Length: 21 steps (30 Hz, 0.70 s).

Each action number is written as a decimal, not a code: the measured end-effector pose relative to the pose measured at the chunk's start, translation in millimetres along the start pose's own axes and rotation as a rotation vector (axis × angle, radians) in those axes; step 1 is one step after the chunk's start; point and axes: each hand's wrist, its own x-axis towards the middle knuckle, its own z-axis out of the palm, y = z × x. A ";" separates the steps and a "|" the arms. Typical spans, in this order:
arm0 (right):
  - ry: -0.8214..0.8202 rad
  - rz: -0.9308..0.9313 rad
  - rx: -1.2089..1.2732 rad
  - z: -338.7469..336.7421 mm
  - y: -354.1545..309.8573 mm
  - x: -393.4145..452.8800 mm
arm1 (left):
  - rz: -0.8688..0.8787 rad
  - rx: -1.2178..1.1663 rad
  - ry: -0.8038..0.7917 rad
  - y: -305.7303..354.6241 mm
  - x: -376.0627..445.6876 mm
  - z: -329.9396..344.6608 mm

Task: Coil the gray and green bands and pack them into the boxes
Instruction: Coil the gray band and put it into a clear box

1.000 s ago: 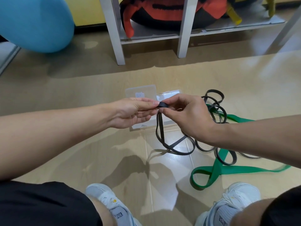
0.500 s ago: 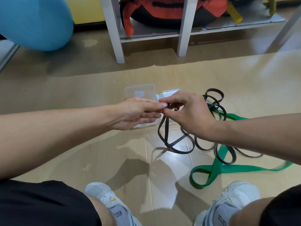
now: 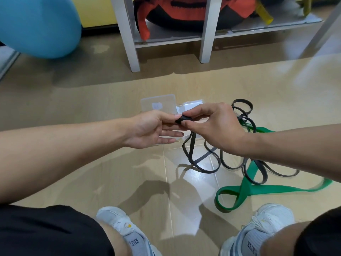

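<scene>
Above the tiled floor [image 3: 129, 182], a small started roll of the long dark gray rubber band [image 3: 184, 119] was pinched by the left hand [image 3: 153, 129] and right hand [image 3: 214, 129]. Its limp, springy tail would likely unwind unless gripped at the roll. The flat green elastic band [image 3: 258, 189] and clear plastic boxes [image 3: 158, 104] lay nearby.

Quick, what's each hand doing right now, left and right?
Left hand: thumb and forefinger pinch the small started coil of the gray band; other fingers loose.
Right hand: fingertips pinched on the same coil.
</scene>
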 end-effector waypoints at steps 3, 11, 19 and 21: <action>-0.047 0.056 -0.036 -2.7 -1.9 2.4 | 0.125 0.135 0.158 -4.4 4.1 -1.9; -0.184 0.031 -0.102 -4.8 -4.2 3.6 | 0.400 0.693 0.271 -1.5 -7.3 3.2; -0.072 0.092 0.192 -1.3 -4.9 6.4 | 0.391 0.152 0.316 -3.2 -3.9 3.8; -0.046 0.129 0.237 0.6 -2.4 7.9 | 0.387 0.031 0.300 -1.9 -4.3 4.6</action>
